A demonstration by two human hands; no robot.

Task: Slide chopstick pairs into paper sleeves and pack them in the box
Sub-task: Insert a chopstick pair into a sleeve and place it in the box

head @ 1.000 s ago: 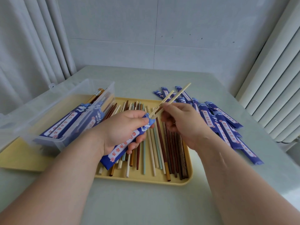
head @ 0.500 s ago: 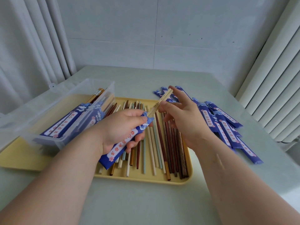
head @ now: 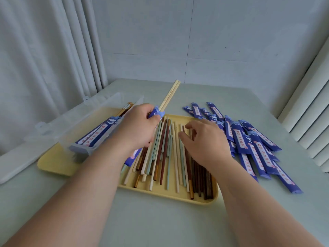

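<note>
My left hand (head: pixel 138 126) grips a blue paper sleeve (head: pixel 157 112) with a pale chopstick pair (head: pixel 170 94) sticking out of its far end. My right hand (head: pixel 204 139) hovers with loosely spread fingers over the loose chopsticks (head: pixel 167 148) on the yellow tray (head: pixel 178 195), holding nothing. Several loose chopsticks are cream, mint and brown. The clear plastic box (head: pixel 89 139) stands at the left on the tray and holds sleeved pairs (head: pixel 99 132). A pile of empty blue sleeves (head: pixel 249 145) lies on the table to the right of the tray.
The box's clear lid (head: pixel 21 157) hangs open to the left. A white curtain (head: pixel 44 50) hangs at the left, a tiled wall stands behind, and a ribbed white radiator (head: pixel 311 113) is at the right. The table (head: pixel 160 223) is pale green.
My right hand let go of the pale pair and dropped over the tray's loose chopsticks. My left hand moved up and left with the sleeve, the pair pushed into it.
</note>
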